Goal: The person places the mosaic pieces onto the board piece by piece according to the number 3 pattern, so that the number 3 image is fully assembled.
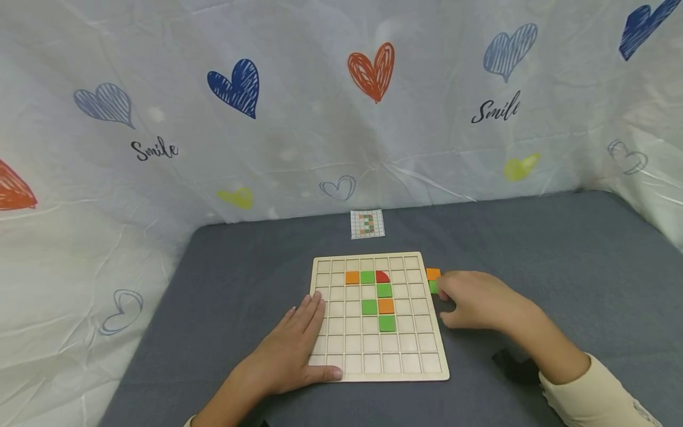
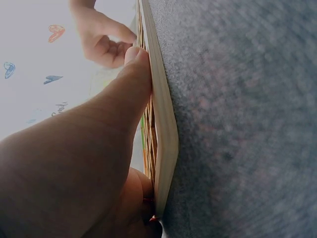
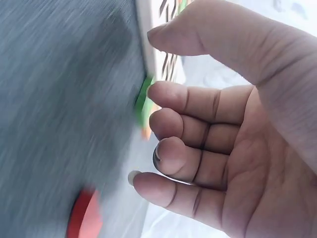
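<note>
A wooden grid board (image 1: 368,362) lies on the table. Set in its squares are orange and green tiles, such as a green tile (image 1: 387,323), plus one red rounded piece (image 1: 382,276). My left hand (image 1: 290,350) rests on the board's left edge, fingers extended, thumb along the near rim. Beside the right edge is my right hand (image 1: 477,299); its fingers are bent, with the thumb (image 3: 183,37) apart from them. The index fingertip is at a loose green tile (image 3: 144,101), touching or just above it. Nothing is pinched between thumb and fingers.
A loose orange tile (image 1: 433,273) lies just behind the green one. In the right wrist view a red piece (image 3: 85,215) is on the table. A small pattern card (image 1: 367,224) lies beyond the board, near the heart-printed curtain (image 1: 299,142). The table has a grey cloth (image 1: 256,273).
</note>
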The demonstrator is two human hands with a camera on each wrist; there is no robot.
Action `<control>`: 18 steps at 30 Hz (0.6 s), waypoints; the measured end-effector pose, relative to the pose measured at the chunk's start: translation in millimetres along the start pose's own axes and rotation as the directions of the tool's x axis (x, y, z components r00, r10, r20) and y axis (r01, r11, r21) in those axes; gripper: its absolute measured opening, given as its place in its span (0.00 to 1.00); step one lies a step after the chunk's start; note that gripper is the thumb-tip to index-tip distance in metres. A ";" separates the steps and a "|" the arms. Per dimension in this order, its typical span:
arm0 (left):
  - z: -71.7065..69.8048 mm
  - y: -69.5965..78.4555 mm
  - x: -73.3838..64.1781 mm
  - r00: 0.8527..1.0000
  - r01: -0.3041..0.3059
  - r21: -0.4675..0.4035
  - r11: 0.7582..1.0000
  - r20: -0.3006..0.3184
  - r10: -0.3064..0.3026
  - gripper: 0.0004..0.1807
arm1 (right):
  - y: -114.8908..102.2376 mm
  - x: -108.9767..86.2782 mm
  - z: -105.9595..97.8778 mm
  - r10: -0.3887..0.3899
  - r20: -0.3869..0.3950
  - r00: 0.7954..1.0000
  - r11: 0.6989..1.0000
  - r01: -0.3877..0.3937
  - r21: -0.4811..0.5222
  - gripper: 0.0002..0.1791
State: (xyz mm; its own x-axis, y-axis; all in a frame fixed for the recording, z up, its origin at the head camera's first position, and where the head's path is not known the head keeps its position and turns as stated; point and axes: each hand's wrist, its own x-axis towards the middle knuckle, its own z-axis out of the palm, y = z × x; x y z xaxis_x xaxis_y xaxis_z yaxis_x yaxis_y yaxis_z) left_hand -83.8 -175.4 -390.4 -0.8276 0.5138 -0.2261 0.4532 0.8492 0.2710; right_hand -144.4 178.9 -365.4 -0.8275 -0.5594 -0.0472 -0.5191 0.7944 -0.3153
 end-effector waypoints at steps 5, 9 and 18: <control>0.7 -0.5 -0.3 1.000 -0.008 0.001 1.000 -0.006 0.008 0.65 | 22.5 -16.4 -0.9 0.039 -0.020 0.999 0.999 -0.040 -0.036 0.17; 1.1 -1.0 -0.6 1.000 -0.010 0.001 1.000 -0.010 0.010 0.65 | 38.9 -28.6 -0.3 0.076 -0.020 0.997 0.997 -0.076 -0.011 0.16; 1.6 -0.6 -0.6 1.000 -0.011 0.009 1.000 -0.014 0.012 0.65 | 55.9 -46.6 -1.2 0.146 -0.006 0.989 0.989 -0.146 -0.011 0.15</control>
State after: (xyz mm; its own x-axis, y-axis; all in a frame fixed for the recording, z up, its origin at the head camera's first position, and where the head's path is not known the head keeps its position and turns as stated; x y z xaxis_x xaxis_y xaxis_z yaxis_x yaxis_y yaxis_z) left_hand -83.1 -176.0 -391.9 -0.8268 0.5218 -0.2099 0.4657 0.8444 0.2647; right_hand -135.0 249.7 -379.6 -0.8955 -0.4363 -0.0873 -0.3952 0.8701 -0.2946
